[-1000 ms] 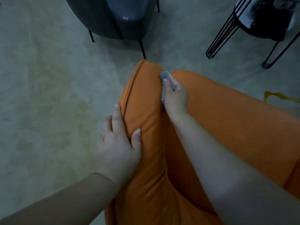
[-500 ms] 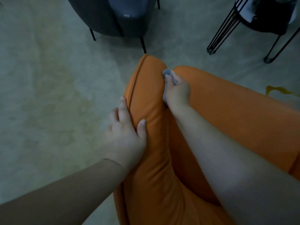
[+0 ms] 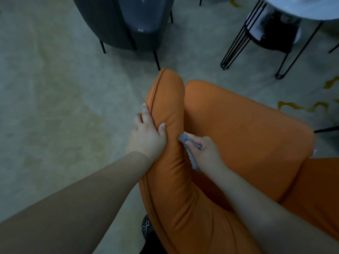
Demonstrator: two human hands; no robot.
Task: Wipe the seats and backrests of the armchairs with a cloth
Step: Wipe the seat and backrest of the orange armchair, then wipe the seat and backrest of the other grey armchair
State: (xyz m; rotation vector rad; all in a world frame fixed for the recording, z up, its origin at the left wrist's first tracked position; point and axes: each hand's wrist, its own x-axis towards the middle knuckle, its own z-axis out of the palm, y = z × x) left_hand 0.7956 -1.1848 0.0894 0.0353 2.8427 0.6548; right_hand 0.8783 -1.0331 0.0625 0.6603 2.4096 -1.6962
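Observation:
An orange leather armchair (image 3: 244,136) fills the lower right of the head view, its padded armrest running from the bottom centre up to a rounded tip. My left hand (image 3: 148,133) grips the outer side of that armrest, thumb on top and fingers around the seam. My right hand (image 3: 203,153) holds a small grey cloth (image 3: 185,138) and presses it into the crease between the armrest and the seat cushion. Part of the cloth is hidden under my palm.
A dark grey armchair (image 3: 117,24) on thin black legs stands on the floor just beyond the orange armrest. A round table on black wire legs (image 3: 244,39) is at the upper right. Grey carpet with yellow marks spreads to the left and right.
My right hand has slid the cloth along the crease from the armrest's far tip back toward me. My left hand keeps its hold on the armrest.

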